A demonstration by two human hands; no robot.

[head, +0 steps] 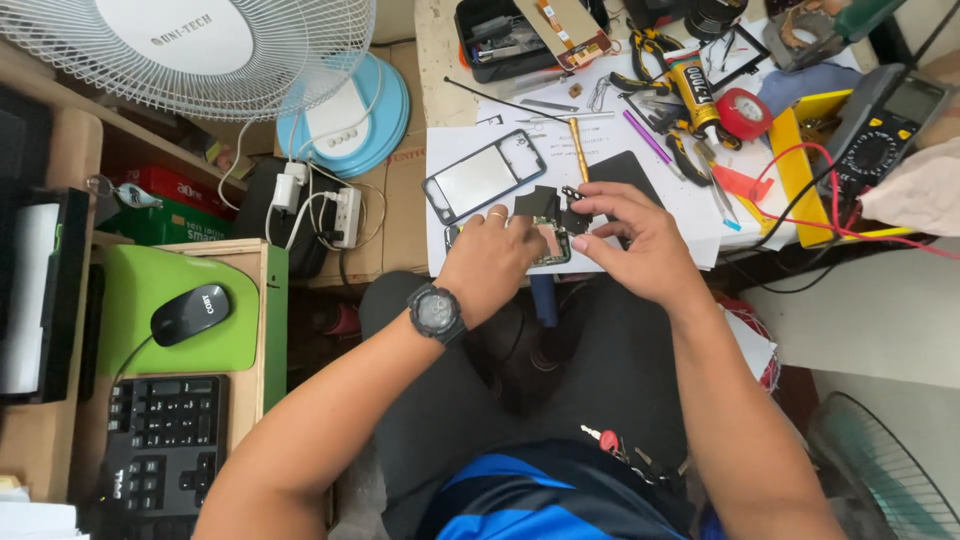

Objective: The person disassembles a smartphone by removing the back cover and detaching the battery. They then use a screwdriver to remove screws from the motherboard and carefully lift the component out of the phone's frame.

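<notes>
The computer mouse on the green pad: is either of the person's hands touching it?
Apart. The head view shows the mouse alone on its green pad, with both the left hand and right hand at the bench.

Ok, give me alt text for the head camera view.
A seated person's left hand steadies an opened phone on a white sheet while the right hand holds a small black part above it. Tools, a red tape roll and a multimeter clutter the bench.

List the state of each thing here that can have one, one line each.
Phone: opened, back off, insides showing.
Phone frame: lying flat on the paper, apart from the phone.
Small black part: pinched in right hand.
Left hand: resting on the phone.
Mouse: untouched on its green pad.
</notes>
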